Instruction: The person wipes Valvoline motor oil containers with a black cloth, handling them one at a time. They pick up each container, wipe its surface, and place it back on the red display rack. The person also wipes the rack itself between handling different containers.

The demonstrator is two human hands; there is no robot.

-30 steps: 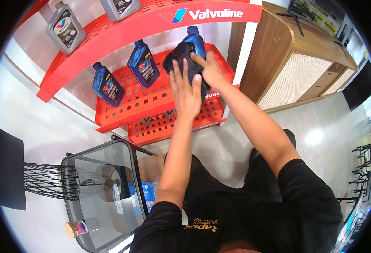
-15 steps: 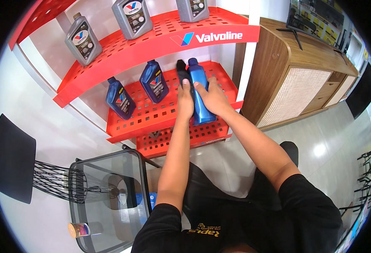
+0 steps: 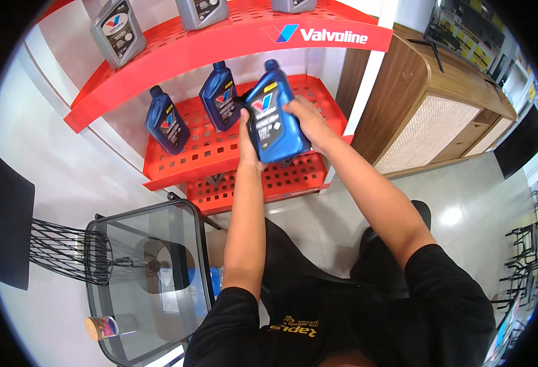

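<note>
A blue motor oil bottle [image 3: 277,125] is held tilted between my two hands, above the front of the middle red shelf [image 3: 211,160], its dark label facing me. My right hand [image 3: 310,125] grips its right side, fingers wrapped behind it. My left hand [image 3: 248,139] is closed around a black cloth [image 3: 242,105], pressing it to the bottle's left side; most of the cloth is hidden by the hand and bottle. Two similar blue bottles stand to the left on this shelf: one nearer [image 3: 218,98], one farther left [image 3: 167,121].
Grey bottles, including one at the left [image 3: 117,37], stand on the upper shelf [image 3: 232,46]. A glass-topped table [image 3: 143,244] with a small tub [image 3: 101,328] is at lower left. Right of the rack is a wooden cabinet [image 3: 397,92].
The bottle has turned from its narrow side to its label face, and both hands have shifted with it. The black cloth has dropped lower along its left side. The whole view has shifted slightly.
</note>
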